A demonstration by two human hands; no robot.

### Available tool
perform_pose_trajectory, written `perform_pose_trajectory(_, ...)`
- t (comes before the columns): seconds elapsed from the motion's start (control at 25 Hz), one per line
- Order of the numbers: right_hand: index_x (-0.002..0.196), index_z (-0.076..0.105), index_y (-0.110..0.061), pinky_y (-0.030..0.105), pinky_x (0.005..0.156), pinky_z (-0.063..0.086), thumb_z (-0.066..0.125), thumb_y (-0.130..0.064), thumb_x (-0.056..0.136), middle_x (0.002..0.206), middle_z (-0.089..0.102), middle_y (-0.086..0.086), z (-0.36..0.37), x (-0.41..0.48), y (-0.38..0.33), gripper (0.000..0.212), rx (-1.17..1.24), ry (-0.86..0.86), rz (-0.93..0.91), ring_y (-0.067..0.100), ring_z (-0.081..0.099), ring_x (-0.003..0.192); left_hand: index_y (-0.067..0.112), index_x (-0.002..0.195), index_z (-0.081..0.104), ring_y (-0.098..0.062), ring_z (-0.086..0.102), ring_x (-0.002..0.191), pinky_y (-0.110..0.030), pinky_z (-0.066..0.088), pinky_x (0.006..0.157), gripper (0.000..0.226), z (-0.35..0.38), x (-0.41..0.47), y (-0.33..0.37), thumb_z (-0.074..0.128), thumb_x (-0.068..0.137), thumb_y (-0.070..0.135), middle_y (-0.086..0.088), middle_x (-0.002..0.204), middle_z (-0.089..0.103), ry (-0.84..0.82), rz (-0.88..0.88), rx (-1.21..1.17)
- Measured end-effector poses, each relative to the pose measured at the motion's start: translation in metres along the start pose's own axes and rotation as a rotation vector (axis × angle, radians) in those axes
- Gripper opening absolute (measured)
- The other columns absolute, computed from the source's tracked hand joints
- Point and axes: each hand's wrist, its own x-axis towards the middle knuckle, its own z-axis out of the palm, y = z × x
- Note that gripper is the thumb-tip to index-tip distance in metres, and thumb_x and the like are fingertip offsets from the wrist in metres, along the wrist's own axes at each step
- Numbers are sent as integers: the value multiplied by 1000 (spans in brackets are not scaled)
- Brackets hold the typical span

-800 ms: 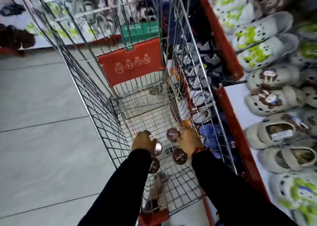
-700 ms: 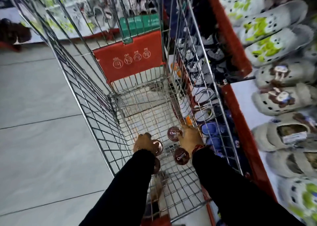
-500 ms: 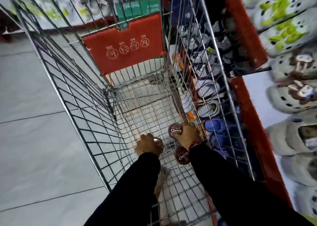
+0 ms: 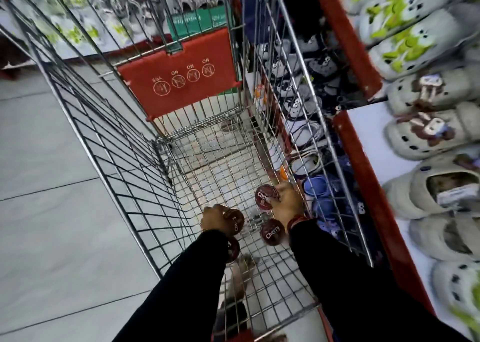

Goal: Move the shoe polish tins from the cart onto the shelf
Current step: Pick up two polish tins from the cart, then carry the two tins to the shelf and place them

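Fingers of each hand (image 4: 214, 218) (image 4: 287, 201) pinch a tin (image 4: 233, 221) (image 4: 266, 196) (two more (image 4: 272, 232) (image 4: 233, 248) in cart (image 4: 130, 165)).

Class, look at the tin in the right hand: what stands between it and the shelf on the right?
The cart's wire side wall stands between the tin in the right hand and the shelf; the tin must go up over it.

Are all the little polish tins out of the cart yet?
Not yet. No tins show on the shelf. The left hand grips one tin, the right hand another. Two more wait in the cart.
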Motion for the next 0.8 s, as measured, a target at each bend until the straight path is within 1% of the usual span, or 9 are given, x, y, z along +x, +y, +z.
perform_pose_trajectory(0.12,123,62,-3,47,96,54,71,-1,81,121,69,20,-14,-21,-3,43,122,22,48,35,67,110,13,114,69,-29,67,112,-31,52,92,36,-15,-21,3,75,79,19,-14,115,74,43,-114,-270)
perform_pose_trajectory(0.24,127,59,-3,48,84,59,68,4,84,126,65,18,-36,-58,-16,44,368,10,153,31,67,95,6,119,67,-34,69,108,-36,52,93,39,-33,-49,5,75,82,15,-20,111,74,79,-152,-528)
perform_pose_trajectory(0.32,127,56,-2,50,86,58,66,5,86,124,63,17,-55,-89,-28,43,533,29,169,29,66,97,-2,122,64,-35,70,97,-41,54,90,41,-49,-76,8,73,83,8,-26,103,71,69,-132,-720)
perform_pose_trajectory(0.44,126,57,-3,51,88,58,63,4,89,120,65,15,-89,-137,-42,39,665,59,128,36,69,104,0,122,62,-27,65,81,-49,55,93,38,-69,-120,19,70,86,7,-22,103,68,72,-24,-842)
perform_pose_trajectory(0.52,131,54,-2,50,88,58,61,5,90,126,63,19,-120,-176,-50,42,754,76,88,37,69,105,4,123,62,-24,64,82,-48,55,93,38,-84,-163,34,70,87,10,-15,103,69,57,77,-893)
perform_pose_trajectory(0.6,131,52,1,51,86,58,59,6,91,130,59,24,-155,-216,-56,41,869,115,33,40,64,113,5,124,60,-18,64,78,-44,56,90,37,-97,-209,54,68,88,12,-11,100,69,35,182,-915)
perform_pose_trajectory(0.64,129,53,1,47,80,60,58,6,91,130,59,25,-174,-236,-58,38,915,141,-3,41,62,116,3,125,59,-15,62,75,-41,56,87,37,-102,-232,65,67,89,11,-10,99,68,25,236,-928)
perform_pose_trajectory(0.72,125,55,-3,31,66,63,58,3,92,127,61,21,-215,-280,-57,34,980,199,-81,40,62,117,-3,127,58,-12,59,71,-34,54,83,37,-111,-278,85,64,92,7,-7,88,67,0,352,-948)
perform_pose_trajectory(0.8,128,54,-2,22,58,61,57,1,94,125,62,19,-255,-322,-54,35,1012,248,-161,38,66,109,-5,124,58,-16,60,76,-37,52,91,34,-118,-321,104,63,92,4,-12,91,68,-45,467,-947)
